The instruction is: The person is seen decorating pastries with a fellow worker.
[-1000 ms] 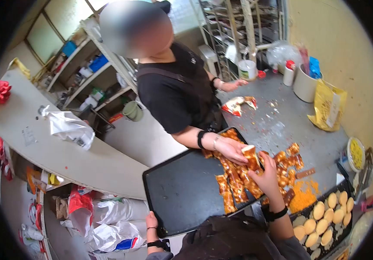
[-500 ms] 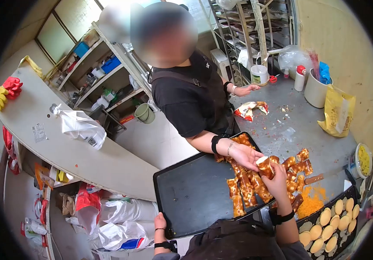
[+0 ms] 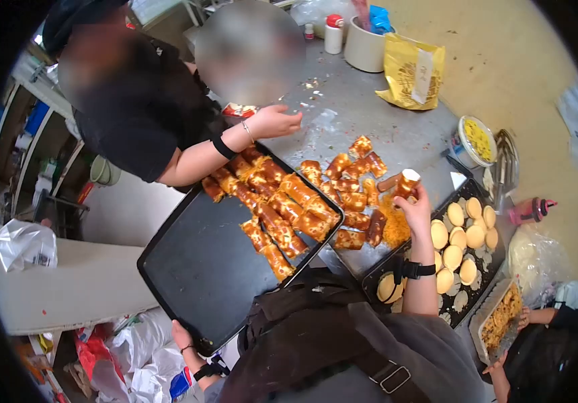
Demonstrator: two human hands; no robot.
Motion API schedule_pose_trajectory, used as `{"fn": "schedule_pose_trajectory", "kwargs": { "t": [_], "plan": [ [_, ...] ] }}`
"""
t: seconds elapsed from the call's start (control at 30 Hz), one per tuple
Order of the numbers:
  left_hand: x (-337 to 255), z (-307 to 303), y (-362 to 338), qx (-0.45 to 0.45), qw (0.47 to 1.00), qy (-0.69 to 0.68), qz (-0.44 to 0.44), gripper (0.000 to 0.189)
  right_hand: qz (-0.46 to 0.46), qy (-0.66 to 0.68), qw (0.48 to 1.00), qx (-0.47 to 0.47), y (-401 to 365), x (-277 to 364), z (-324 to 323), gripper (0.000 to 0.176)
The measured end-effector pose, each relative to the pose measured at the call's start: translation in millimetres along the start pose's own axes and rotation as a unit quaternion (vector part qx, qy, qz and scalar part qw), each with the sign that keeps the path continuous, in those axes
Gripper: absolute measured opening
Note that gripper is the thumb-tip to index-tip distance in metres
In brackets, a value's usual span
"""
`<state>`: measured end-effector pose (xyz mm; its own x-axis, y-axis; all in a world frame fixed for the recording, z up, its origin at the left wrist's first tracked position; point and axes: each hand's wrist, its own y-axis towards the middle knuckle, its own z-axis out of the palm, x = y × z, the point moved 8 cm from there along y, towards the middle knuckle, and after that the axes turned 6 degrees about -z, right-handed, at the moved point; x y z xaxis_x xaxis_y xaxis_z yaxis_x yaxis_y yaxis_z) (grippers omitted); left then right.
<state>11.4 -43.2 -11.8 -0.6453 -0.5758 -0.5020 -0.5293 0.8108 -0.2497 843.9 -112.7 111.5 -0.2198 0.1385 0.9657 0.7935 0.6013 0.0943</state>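
My left hand grips the near-left corner of a black baking tray. Browned, glazed pastry rolls lie in rows on the tray's right side. In my right hand is a short roll piece with a white end facing up, pinched between thumb and fingers. Below that hand, orange shreds are heaped on the grey worktop. More cut roll pieces lie loose just to the left of the heap.
A co-worker's open hand reaches over the worktop. Right of me stands a dark tray of round pale pastries. Another person's hands hold a loaf-shaped pan. A yellow bag and a tub of yellow filling stand behind.
My right hand has moved right with the roll piece, away from the co-worker's hand and over beside the orange shreds. The co-worker's hand has drawn back. My view has turned right.
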Motion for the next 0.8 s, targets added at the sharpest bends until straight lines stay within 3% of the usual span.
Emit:
{"fn": "schedule_pose_trajectory", "kwargs": {
  "t": [0.07,0.17,0.3,0.43,0.47,0.5,0.57,0.67,0.8],
  "plan": [
    [9,-1,9,-0.03,0.999,0.019,0.032,0.058,-0.03,-0.111,0.991,-0.071,6,-5,-38,0.056],
    [-17,-6,-11,0.013,1.0,0.002,-0.011,0.058,-0.06,-0.18,0.973,-0.131,13,-25,-70,0.054],
    [-10,-5,-7,0.008,1.0,-0.025,0.001,0.063,-0.053,-0.215,0.963,-0.155,3,-60,-88,0.055],
    [3,-3,0,-0.009,0.999,-0.031,0.009,0.059,-0.074,-0.315,0.939,-0.12,-23,-57,-74,0.051],
    [6,-3,2,-0.004,1.0,-0.027,0.002,0.059,-0.045,-0.374,0.926,-0.035,-26,-61,-63,0.052],
    [5,-3,2,0.001,1.0,-0.022,-0.005,0.059,-0.088,-0.429,0.897,-0.05,-34,-62,-56,0.053],
    [1,1,-1,0.009,0.999,-0.03,-0.01,0.058,-0.073,-0.444,0.892,-0.034,-31,-72,-62,0.052],
    [-12,-10,-13,-0.001,1.0,-0.028,-0.009,0.057,-0.094,-0.366,0.921,-0.091,-29,-65,-68,0.051],
    [-11,-3,-8,-0.001,0.999,-0.041,-0.004,0.057,-0.055,-0.443,0.895,-0.017,-28,-71,-60,0.048]
  ]
}}
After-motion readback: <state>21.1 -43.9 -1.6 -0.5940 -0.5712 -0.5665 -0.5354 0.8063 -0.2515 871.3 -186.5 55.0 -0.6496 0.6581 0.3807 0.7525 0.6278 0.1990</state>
